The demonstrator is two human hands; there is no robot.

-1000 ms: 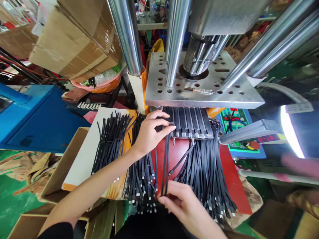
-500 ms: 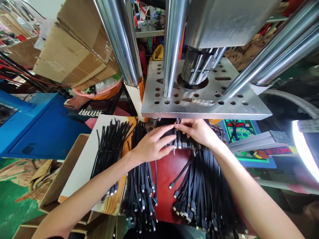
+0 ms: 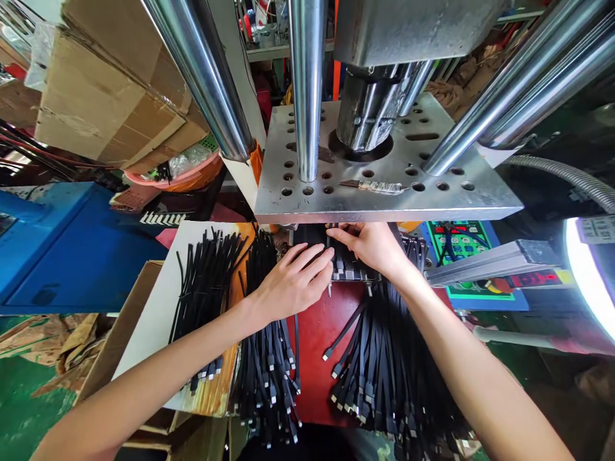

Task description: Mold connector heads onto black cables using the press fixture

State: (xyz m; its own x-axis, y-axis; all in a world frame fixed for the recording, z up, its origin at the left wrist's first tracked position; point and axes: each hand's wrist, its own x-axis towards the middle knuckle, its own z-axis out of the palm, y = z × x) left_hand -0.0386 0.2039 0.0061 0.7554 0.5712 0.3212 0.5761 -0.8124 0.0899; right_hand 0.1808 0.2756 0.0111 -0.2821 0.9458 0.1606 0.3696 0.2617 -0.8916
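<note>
At twelve o'clock, under the plate (image 3: pixel 394 198), the mould (image 3: pixel 348 271) holds cable ends (image 3: pixel 339 264) by our left hand (image 3: pixel 298 282), fingers loosely spread, and right hand (image 3: pixel 372 246), whose grip we cannot tell, with cables (image 3: pixel 379 365) at eleven and one.

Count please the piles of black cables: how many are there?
3: left pile on the white board, middle pile near its right edge, right pile on the red table. The press may hide more.
</note>
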